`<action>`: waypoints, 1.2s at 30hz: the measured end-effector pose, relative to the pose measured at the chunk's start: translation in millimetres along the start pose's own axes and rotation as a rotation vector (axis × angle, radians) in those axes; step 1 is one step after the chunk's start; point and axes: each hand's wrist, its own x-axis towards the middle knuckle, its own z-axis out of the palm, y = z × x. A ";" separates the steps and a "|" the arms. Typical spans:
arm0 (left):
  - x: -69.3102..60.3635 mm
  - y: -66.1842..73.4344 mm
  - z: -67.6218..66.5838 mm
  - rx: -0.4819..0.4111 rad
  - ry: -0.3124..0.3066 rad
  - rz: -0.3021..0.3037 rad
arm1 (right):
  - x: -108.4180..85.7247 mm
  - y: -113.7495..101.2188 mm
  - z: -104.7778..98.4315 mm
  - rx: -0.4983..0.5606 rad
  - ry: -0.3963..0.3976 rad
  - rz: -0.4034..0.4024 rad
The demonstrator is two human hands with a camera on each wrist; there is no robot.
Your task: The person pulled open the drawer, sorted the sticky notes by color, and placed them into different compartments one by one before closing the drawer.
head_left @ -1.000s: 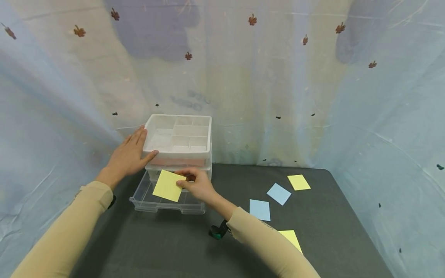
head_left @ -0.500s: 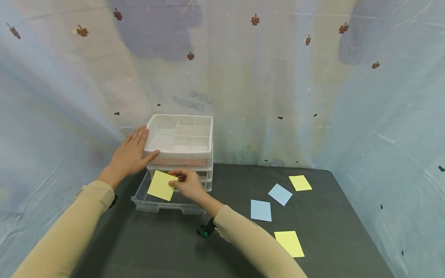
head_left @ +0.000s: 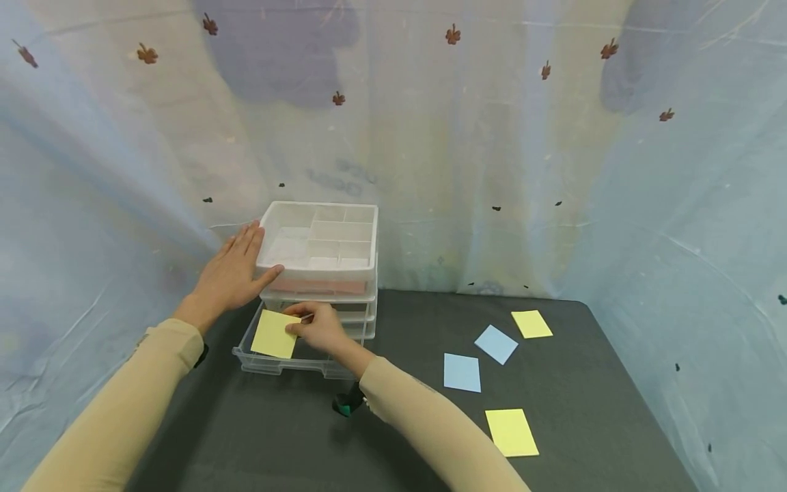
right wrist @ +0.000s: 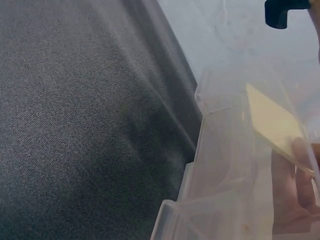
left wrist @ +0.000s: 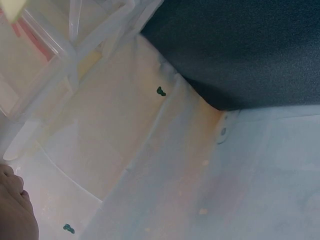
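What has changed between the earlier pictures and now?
The right hand, pinching a yellow note, has moved left and slightly lower over the open clear drawer. Its sleeve has cleared the near yellow note on the table. Nothing was gripped or let go. The left hand still rests against the white tray; the other notes lie where they were.

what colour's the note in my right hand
The note is yellow, clearest in the head view.

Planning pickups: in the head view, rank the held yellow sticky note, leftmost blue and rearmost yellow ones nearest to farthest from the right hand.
1. Held yellow sticky note: pinched by the right hand.
2. Leftmost blue sticky note: right of the hand.
3. Rearmost yellow sticky note: farther right.
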 end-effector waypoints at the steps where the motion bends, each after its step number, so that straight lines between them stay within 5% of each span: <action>1: -0.1 0.1 -0.1 -0.001 0.000 0.000 | 1.3 1.2 1.2 -0.007 -0.010 0.000; 11: -1.6 0.4 -1.4 -0.025 0.013 0.008 | 8.0 6.5 12.6 -0.111 -0.076 0.018; 36: 0.1 0.6 -0.9 -0.018 -0.008 0.005 | 8.6 10.7 14.1 -0.311 -0.082 0.058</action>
